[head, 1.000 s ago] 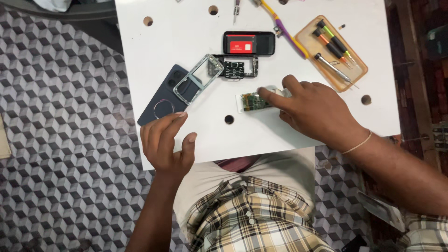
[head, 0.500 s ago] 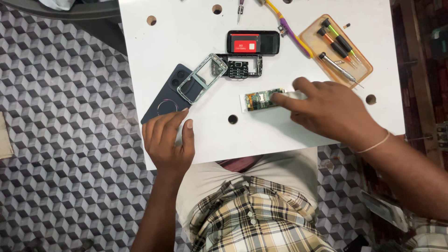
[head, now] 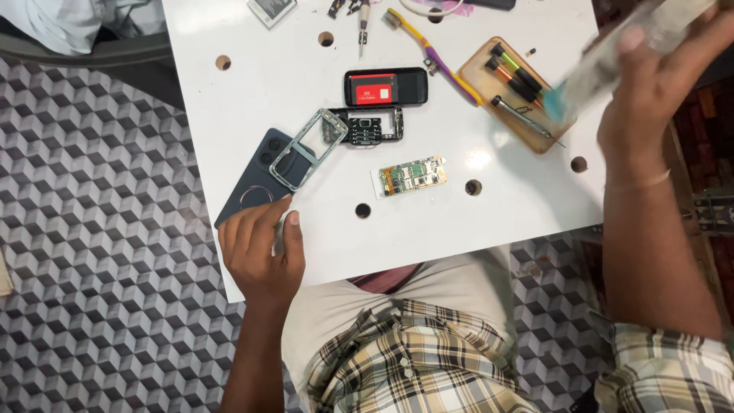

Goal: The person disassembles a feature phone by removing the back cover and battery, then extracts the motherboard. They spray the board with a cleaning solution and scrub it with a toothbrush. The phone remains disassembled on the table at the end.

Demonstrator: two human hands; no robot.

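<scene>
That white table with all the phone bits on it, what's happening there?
A person sits at a white table with a small phone taken apart on it. The circuit board lies bare in the middle, with no hand on it. The left hand rests at the table's edge beside a dark back cover and a metal frame. The right hand is raised above a tool tray, holding a blurred, clear object I cannot identify.

Right hand [head: 650,92] grips a blurred clear bottle [head: 612,57]; circuit board [head: 411,176] lies free.
</scene>
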